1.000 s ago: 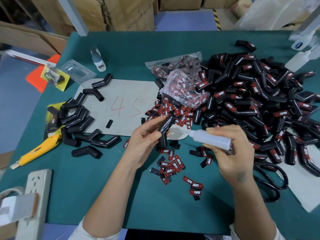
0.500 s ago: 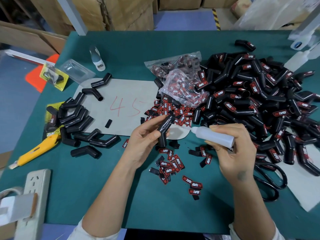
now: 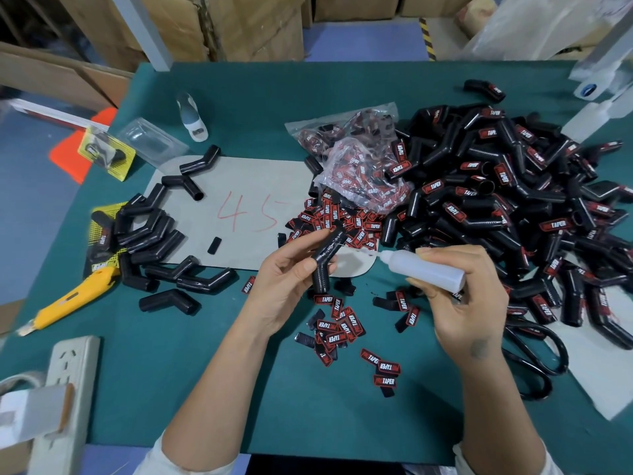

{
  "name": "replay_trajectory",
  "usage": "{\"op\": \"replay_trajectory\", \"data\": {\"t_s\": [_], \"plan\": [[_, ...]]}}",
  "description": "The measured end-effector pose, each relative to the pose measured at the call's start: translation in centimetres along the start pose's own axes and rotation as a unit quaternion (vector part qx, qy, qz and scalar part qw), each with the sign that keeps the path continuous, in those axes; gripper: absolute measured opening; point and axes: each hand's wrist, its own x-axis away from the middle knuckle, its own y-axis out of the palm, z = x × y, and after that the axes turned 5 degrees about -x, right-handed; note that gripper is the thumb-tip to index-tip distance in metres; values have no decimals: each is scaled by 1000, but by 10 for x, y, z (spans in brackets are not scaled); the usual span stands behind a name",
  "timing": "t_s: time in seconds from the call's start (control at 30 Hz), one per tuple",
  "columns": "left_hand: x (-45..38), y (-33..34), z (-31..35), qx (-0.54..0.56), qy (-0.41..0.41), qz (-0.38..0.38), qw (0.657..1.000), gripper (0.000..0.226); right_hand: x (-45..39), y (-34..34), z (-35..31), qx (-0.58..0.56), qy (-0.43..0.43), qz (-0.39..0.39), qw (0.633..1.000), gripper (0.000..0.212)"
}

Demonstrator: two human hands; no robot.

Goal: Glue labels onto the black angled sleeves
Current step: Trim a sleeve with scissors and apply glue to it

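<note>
loose labels and scissors lie beneath both hands.

table: green top, carries all items below
knife: yellow utility knife, left edge, blade end pointing toward near-left
power strip: white, near-left corner, partly off the table edge
scissors: black handles, right side, lying partly on a grey sheet
card: grey sheet at centre, "45" written in red
blister pack: clear, far left, beside a yellow-backed package
boxes: cardboard, behind the table
</note>
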Motion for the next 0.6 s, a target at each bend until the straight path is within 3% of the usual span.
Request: {"op": "replay_trajectory", "data": {"t_s": [0.17, 0.4, 0.6], "plan": [[1, 1, 1, 7, 0, 1, 1000, 54, 1, 1, 0, 5, 1, -22, 1000, 29], [1, 2, 2, 10, -1, 0, 1000, 55, 0, 0, -2, 4, 9, 5, 1000, 35], [2, 4, 4, 20, -6, 2, 1000, 55, 3, 1, 1, 8, 4, -16, 1000, 29]]}}
